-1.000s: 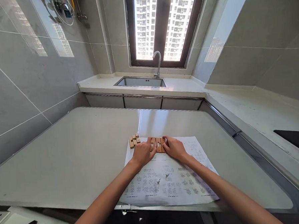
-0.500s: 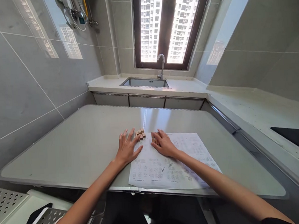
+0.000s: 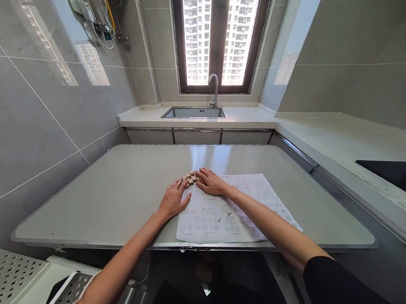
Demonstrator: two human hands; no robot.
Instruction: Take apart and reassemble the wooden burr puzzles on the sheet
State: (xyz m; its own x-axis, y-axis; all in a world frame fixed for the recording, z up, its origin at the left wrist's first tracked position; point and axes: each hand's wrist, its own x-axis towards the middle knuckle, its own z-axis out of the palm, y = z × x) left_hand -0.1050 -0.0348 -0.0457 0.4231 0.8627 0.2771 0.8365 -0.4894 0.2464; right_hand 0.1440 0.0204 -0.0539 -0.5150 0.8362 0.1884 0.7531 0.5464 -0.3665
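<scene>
Several small wooden blocks sit bunched together at the top left corner of a printed paper sheet. Against the left side of the bunch rests my left hand, palm down, its thumb spread away and its fingertips at the blocks. My right hand lies over the sheet's upper edge, fingers stretched toward the right side of the bunch. Its fingers partly cover the blocks there, so I cannot tell how many lie beneath. Neither hand grips a block.
The sheet lies on a pale folding table with a seam down its middle. Beyond it is a white counter with a sink and a tap. A perforated white chair stands at the lower left.
My right hand has moved left and slightly away from me, up to the bunch of blocks. The blocks under it now lie close to the others. My left fingers have drawn closer together.
</scene>
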